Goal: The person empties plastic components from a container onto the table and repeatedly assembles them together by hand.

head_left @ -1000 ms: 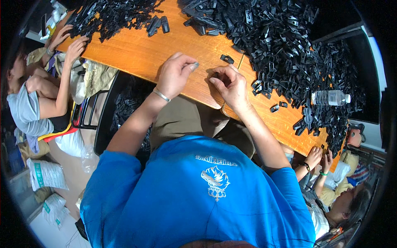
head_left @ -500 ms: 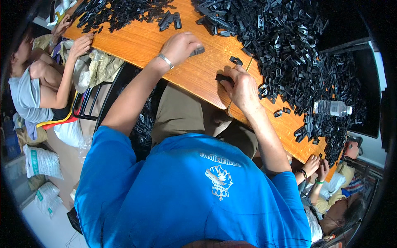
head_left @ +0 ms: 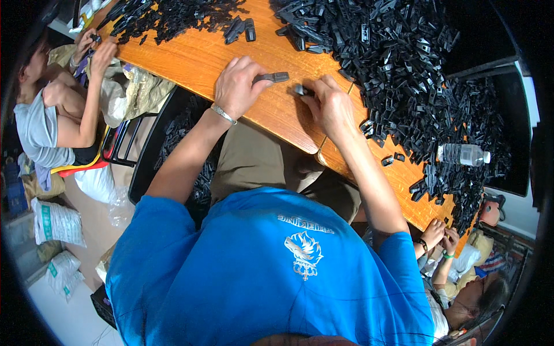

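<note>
Over the wooden table (head_left: 190, 69), my left hand (head_left: 238, 89) pinches a long, flat black plastic part (head_left: 277, 76) that points to the right. My right hand (head_left: 332, 106) faces it, thumb and fingers closed on a small black plastic part (head_left: 301, 90) with a light grey end. A short gap separates the two parts. Ahead of my left hand lie a few larger black plastic parts (head_left: 239, 30). Right of my right hand begins a big heap of black plastic parts (head_left: 392, 75).
More small black parts (head_left: 173, 20) are spread at the far left. A clear plastic bottle (head_left: 463, 154) lies on the heap. A black tub (head_left: 173, 130) with black parts is below the table edge. Co-workers' hands (head_left: 101, 55) are at the left and other hands (head_left: 440, 233) at the lower right.
My left hand has drawn back and left, and its part now shows lengthwise. My right hand has moved slightly up. The loose part just beyond it no longer shows on the table.
</note>
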`<state>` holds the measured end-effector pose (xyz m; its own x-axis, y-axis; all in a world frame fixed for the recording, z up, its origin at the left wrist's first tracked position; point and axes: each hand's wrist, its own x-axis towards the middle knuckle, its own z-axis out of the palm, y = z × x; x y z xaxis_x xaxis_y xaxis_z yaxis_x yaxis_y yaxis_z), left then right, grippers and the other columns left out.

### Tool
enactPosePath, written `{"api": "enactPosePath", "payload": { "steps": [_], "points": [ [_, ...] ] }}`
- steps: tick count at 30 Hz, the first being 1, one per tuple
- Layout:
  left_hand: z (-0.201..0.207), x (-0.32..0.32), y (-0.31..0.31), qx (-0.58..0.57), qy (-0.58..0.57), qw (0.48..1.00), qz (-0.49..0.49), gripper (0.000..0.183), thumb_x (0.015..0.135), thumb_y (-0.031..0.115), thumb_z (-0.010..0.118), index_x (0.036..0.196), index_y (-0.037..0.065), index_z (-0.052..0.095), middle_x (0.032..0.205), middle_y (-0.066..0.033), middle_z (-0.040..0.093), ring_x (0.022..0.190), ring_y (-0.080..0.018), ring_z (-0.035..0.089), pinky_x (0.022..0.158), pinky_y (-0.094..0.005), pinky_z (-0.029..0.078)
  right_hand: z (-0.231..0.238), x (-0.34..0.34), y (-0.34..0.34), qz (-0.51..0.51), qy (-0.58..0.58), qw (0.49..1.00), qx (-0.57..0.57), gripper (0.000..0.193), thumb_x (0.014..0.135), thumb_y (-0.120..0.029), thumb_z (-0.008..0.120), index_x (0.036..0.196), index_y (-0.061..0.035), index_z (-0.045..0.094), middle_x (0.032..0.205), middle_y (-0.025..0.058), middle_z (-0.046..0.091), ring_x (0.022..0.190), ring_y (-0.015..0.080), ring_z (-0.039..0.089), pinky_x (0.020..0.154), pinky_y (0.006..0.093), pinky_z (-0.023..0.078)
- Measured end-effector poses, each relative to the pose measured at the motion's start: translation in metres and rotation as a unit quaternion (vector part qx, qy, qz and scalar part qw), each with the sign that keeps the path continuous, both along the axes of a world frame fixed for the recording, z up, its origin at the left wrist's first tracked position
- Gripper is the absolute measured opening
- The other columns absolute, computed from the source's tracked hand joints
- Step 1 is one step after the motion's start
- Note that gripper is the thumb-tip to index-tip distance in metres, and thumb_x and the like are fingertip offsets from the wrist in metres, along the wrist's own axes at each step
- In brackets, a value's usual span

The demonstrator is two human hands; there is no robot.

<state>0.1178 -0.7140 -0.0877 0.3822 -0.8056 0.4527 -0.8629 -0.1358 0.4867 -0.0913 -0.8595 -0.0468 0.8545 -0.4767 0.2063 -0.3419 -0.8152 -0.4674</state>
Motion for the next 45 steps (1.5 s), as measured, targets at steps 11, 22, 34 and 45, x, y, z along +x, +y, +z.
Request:
{"api": "enactPosePath", "payload": {
  "steps": [11,22,34,45],
  "points": [
    [-0.004,0.003,-0.001,-0.026,0.041,0.999,-0.024,0.025,0.08,0.016,0.088,0.099,0.004,0.077,0.097,-0.01,0.068,0.096,-0.0333,0.065,0.083,-0.0438,0.054,-0.016,0.049,-0.033,0.097,-0.038,0.994,0.018,0.028,0.083,-0.003,0.083,0.11,-0.0056,0.078,0.098,0.013,0.067,0.086,0.0362,0.07,0.076,0.0448,0.056],
    [0.039,0.034,0.061,0.201,0.046,0.975,-0.081,0.026,0.077,0.009,0.089,0.098,0.005,0.076,0.097,-0.0102,0.07,0.089,-0.0302,0.07,0.08,-0.0402,0.055,-0.01,0.077,0.024,0.249,-0.003,0.968,0.019,0.027,0.083,-0.011,0.084,0.11,-0.0077,0.078,0.1,0.0132,0.073,0.091,0.0378,0.071,0.079,0.0466,0.058],
    [0.176,0.132,0.006,0.002,0.384,0.916,-0.117,0.024,0.098,0.021,0.079,0.115,0.003,0.079,0.091,-0.0019,0.076,0.079,-0.0099,0.066,0.074,-0.0277,0.054,0.061,0.085,0.22,0.258,-0.148,0.766,0.569,0.05,0.095,-0.019,0.084,0.136,-0.0013,0.061,0.121,0.01,0.069,0.109,0.0196,0.068,0.087,0.0361,0.059],
    [0.126,0.235,-0.065,-0.092,0.362,0.927,0.025,0.007,0.092,0.008,0.078,0.087,0.004,0.08,0.074,-0.0047,0.074,0.06,-0.0112,0.065,0.057,-0.0283,0.052,0.133,0.048,0.228,0.222,-0.06,0.688,0.688,0.053,0.098,-0.019,0.082,0.135,0.0034,0.051,0.119,0.0105,0.061,0.081,0.0083,0.062,0.06,0.0233,0.052]
  ]
}}
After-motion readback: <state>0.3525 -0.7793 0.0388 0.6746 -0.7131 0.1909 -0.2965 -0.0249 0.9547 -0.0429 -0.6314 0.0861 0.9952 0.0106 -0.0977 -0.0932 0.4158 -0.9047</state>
